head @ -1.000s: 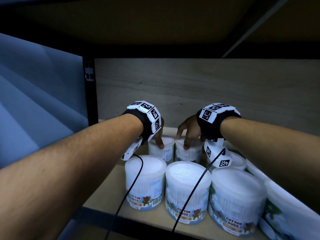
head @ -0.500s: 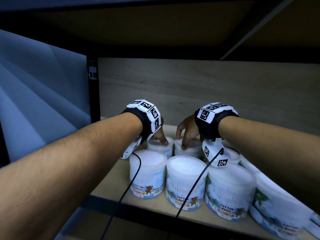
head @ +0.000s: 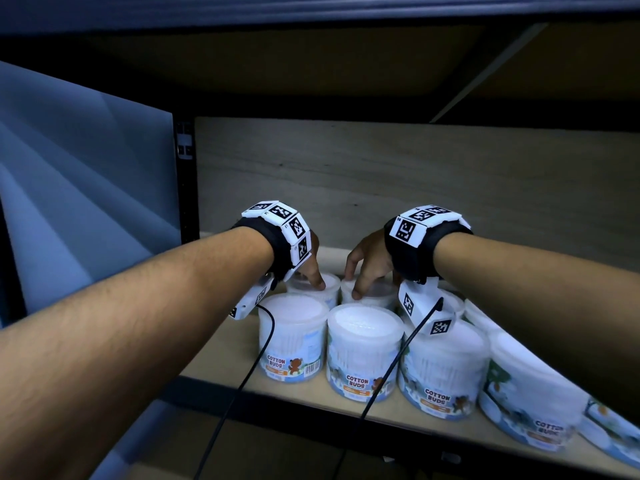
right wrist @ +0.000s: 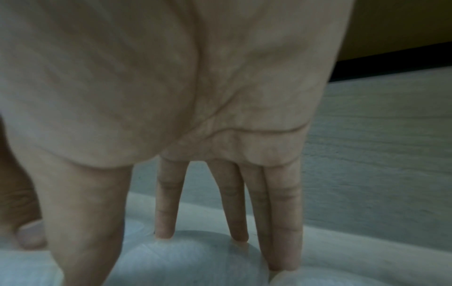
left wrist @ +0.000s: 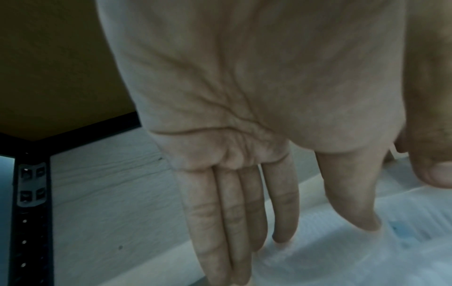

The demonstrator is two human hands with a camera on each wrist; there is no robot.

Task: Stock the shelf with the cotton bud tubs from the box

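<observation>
Shelf edge: a dark metal rail (head: pixel 311 407) runs along the front of the shelf board (head: pixel 214 355), a pale wood-look surface lit from the front.
Cables: two black leads (head: pixel 256 362) hang from the wrist cameras and cross in front of the front tubs.
Front row: four cotton bud tubs (head: pixel 363 351) stand upright side by side near the rail, white lids up, labels with a small bear facing out; more tubs carry on to the right, blurred at the picture's edge.
Back row: two more tubs stand just behind the front ones, touching or nearly so – the left back tub (head: pixel 313 289) and the right back tub (head: pixel 369 294).
Left hand: the left hand (head: pixel 311 263) is over the left back tub, fingers (left wrist: pixel 220 222) straight and pointing down behind it, thumb resting on the lid; the wrist view shows the three outer fingers pressed together and the forefinger a little apart.
Right hand: the right hand (head: pixel 367 265) is over the right back tub, fingers (right wrist: pixel 166 203) straight and slightly spread, tips on the far part of the lid, thumb on the near side.
Back wall: a grey wood-grain panel (head: pixel 381 174) closes the shelf bay behind the tubs.
Frame: a black perforated upright (head: pixel 185 188) with a metal bracket stands at the left rear corner; beyond it is a plain bluish wall (head: pixel 79 188).
Overhead: the brown underside of the next shelf (head: pixel 277 64) – dim, with a dark brace crossing at the right.
</observation>
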